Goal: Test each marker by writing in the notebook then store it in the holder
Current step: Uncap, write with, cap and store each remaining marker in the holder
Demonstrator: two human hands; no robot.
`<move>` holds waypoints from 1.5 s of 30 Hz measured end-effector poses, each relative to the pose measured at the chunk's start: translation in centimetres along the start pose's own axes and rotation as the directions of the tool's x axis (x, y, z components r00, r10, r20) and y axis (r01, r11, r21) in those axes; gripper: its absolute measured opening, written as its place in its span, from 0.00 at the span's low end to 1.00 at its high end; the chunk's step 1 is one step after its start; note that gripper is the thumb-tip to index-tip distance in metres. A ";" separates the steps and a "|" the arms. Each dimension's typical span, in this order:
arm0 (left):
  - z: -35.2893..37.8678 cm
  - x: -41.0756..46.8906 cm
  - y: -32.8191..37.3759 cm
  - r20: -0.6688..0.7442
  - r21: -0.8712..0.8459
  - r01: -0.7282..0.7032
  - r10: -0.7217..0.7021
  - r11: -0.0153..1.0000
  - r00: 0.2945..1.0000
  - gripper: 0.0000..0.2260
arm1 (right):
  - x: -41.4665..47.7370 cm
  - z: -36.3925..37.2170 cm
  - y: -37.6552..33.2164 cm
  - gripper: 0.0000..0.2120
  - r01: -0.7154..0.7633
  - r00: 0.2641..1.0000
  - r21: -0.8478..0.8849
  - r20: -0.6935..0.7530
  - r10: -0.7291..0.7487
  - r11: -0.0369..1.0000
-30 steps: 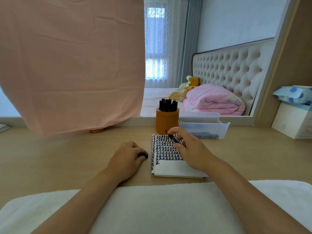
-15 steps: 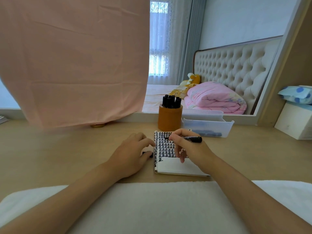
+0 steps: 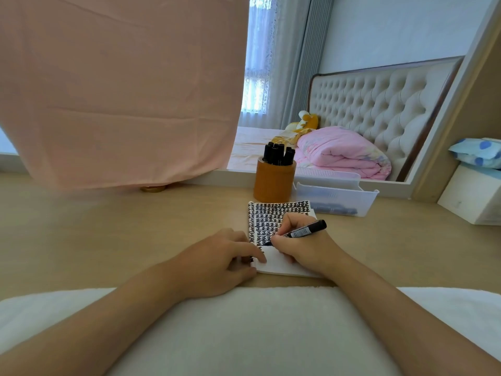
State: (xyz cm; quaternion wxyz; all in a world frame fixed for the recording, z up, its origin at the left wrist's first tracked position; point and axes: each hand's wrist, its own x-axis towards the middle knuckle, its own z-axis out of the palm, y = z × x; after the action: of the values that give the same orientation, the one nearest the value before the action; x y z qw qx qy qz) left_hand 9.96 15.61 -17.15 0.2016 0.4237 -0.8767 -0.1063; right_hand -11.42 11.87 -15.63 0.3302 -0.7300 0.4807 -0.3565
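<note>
1. Your right hand (image 3: 306, 248), just right of frame centre, has its grip closed around a black marker (image 3: 305, 231). The marker's long axis runs from lower left to upper right: the tip points down-left onto the page, and the back end sticks out up-right past your knuckles.
2. The marker tip touches the notebook (image 3: 273, 263) at the boundary between the rows of black marks and the blank white strip at the near edge.
3. The notebook lies flat on the worktop (image 3: 113, 229) at frame centre, its long axis running away from you. Most of the open page is filled with black scribbles.
4. Your left hand (image 3: 217, 264) rests at the notebook's lower left corner, fingers curled, fingertips pressing on the page edge. A small dark object shows under those fingers; I cannot tell what it is.
5. The holder (image 3: 273, 183), an orange-brown cylinder, stands upright just beyond the notebook's far edge. Several black capped markers (image 3: 278, 154) stand in it, ends upward.
6. A clear plastic tray (image 3: 336, 198) sits just right of the holder, with dark items lying along its bottom, too blurred to identify.
</note>
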 end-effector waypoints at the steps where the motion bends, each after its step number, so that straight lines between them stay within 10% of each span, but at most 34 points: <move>1: 0.0 0.0 0.0 -0.002 0.000 0.004 -0.004 1.000 1.000 0.11 | 0.0 0.0 0.1 0.06 0.002 1.000 -0.018 0.000 -0.002 1.000; 45: 0.1 0.1 -0.2 -0.003 -0.044 0.049 -0.050 0.998 0.999 0.11 | -0.2 -0.2 0.0 0.09 0.107 0.990 -0.076 0.096 -0.099 0.991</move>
State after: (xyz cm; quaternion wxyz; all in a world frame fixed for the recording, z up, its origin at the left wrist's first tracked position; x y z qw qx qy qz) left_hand 10.00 15.41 -17.28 0.2101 0.4410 -0.8629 -0.1297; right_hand -11.64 12.06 -15.54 0.3030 -0.7823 0.4408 -0.3193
